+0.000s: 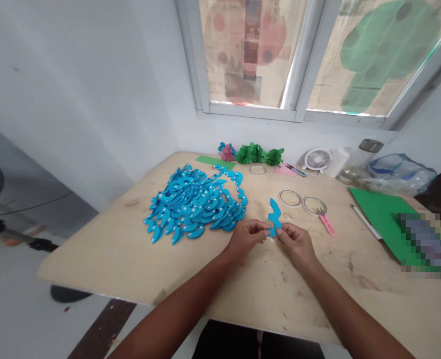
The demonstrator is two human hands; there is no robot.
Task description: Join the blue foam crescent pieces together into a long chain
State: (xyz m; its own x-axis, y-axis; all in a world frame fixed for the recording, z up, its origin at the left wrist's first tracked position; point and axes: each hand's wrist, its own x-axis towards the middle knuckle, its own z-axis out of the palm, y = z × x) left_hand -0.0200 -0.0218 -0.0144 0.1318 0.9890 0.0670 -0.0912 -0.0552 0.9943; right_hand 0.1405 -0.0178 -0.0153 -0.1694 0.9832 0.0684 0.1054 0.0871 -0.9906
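Between my two hands is a blue paper cutout (274,213) with a wavy outline, its upper end pointing away from me. My left hand (250,234) pinches its lower left edge, fingertips closed. Thumb and fingers of my right hand (295,240) grip its lower right side. A small white bit shows below the cutout, near the fingertips; what it is I cannot tell. Left of my hands lies a large heap of blue paper cutouts (194,202), many carrying small white squares.
Tape rolls (290,198), pink-handled thread snips (327,223) and a white pen (366,222) lie to the right, beside green sheets (377,214). Along the wall stand green paper figures (255,153), a pink one (227,152), a small white fan (317,159) and a clear jar (362,157).
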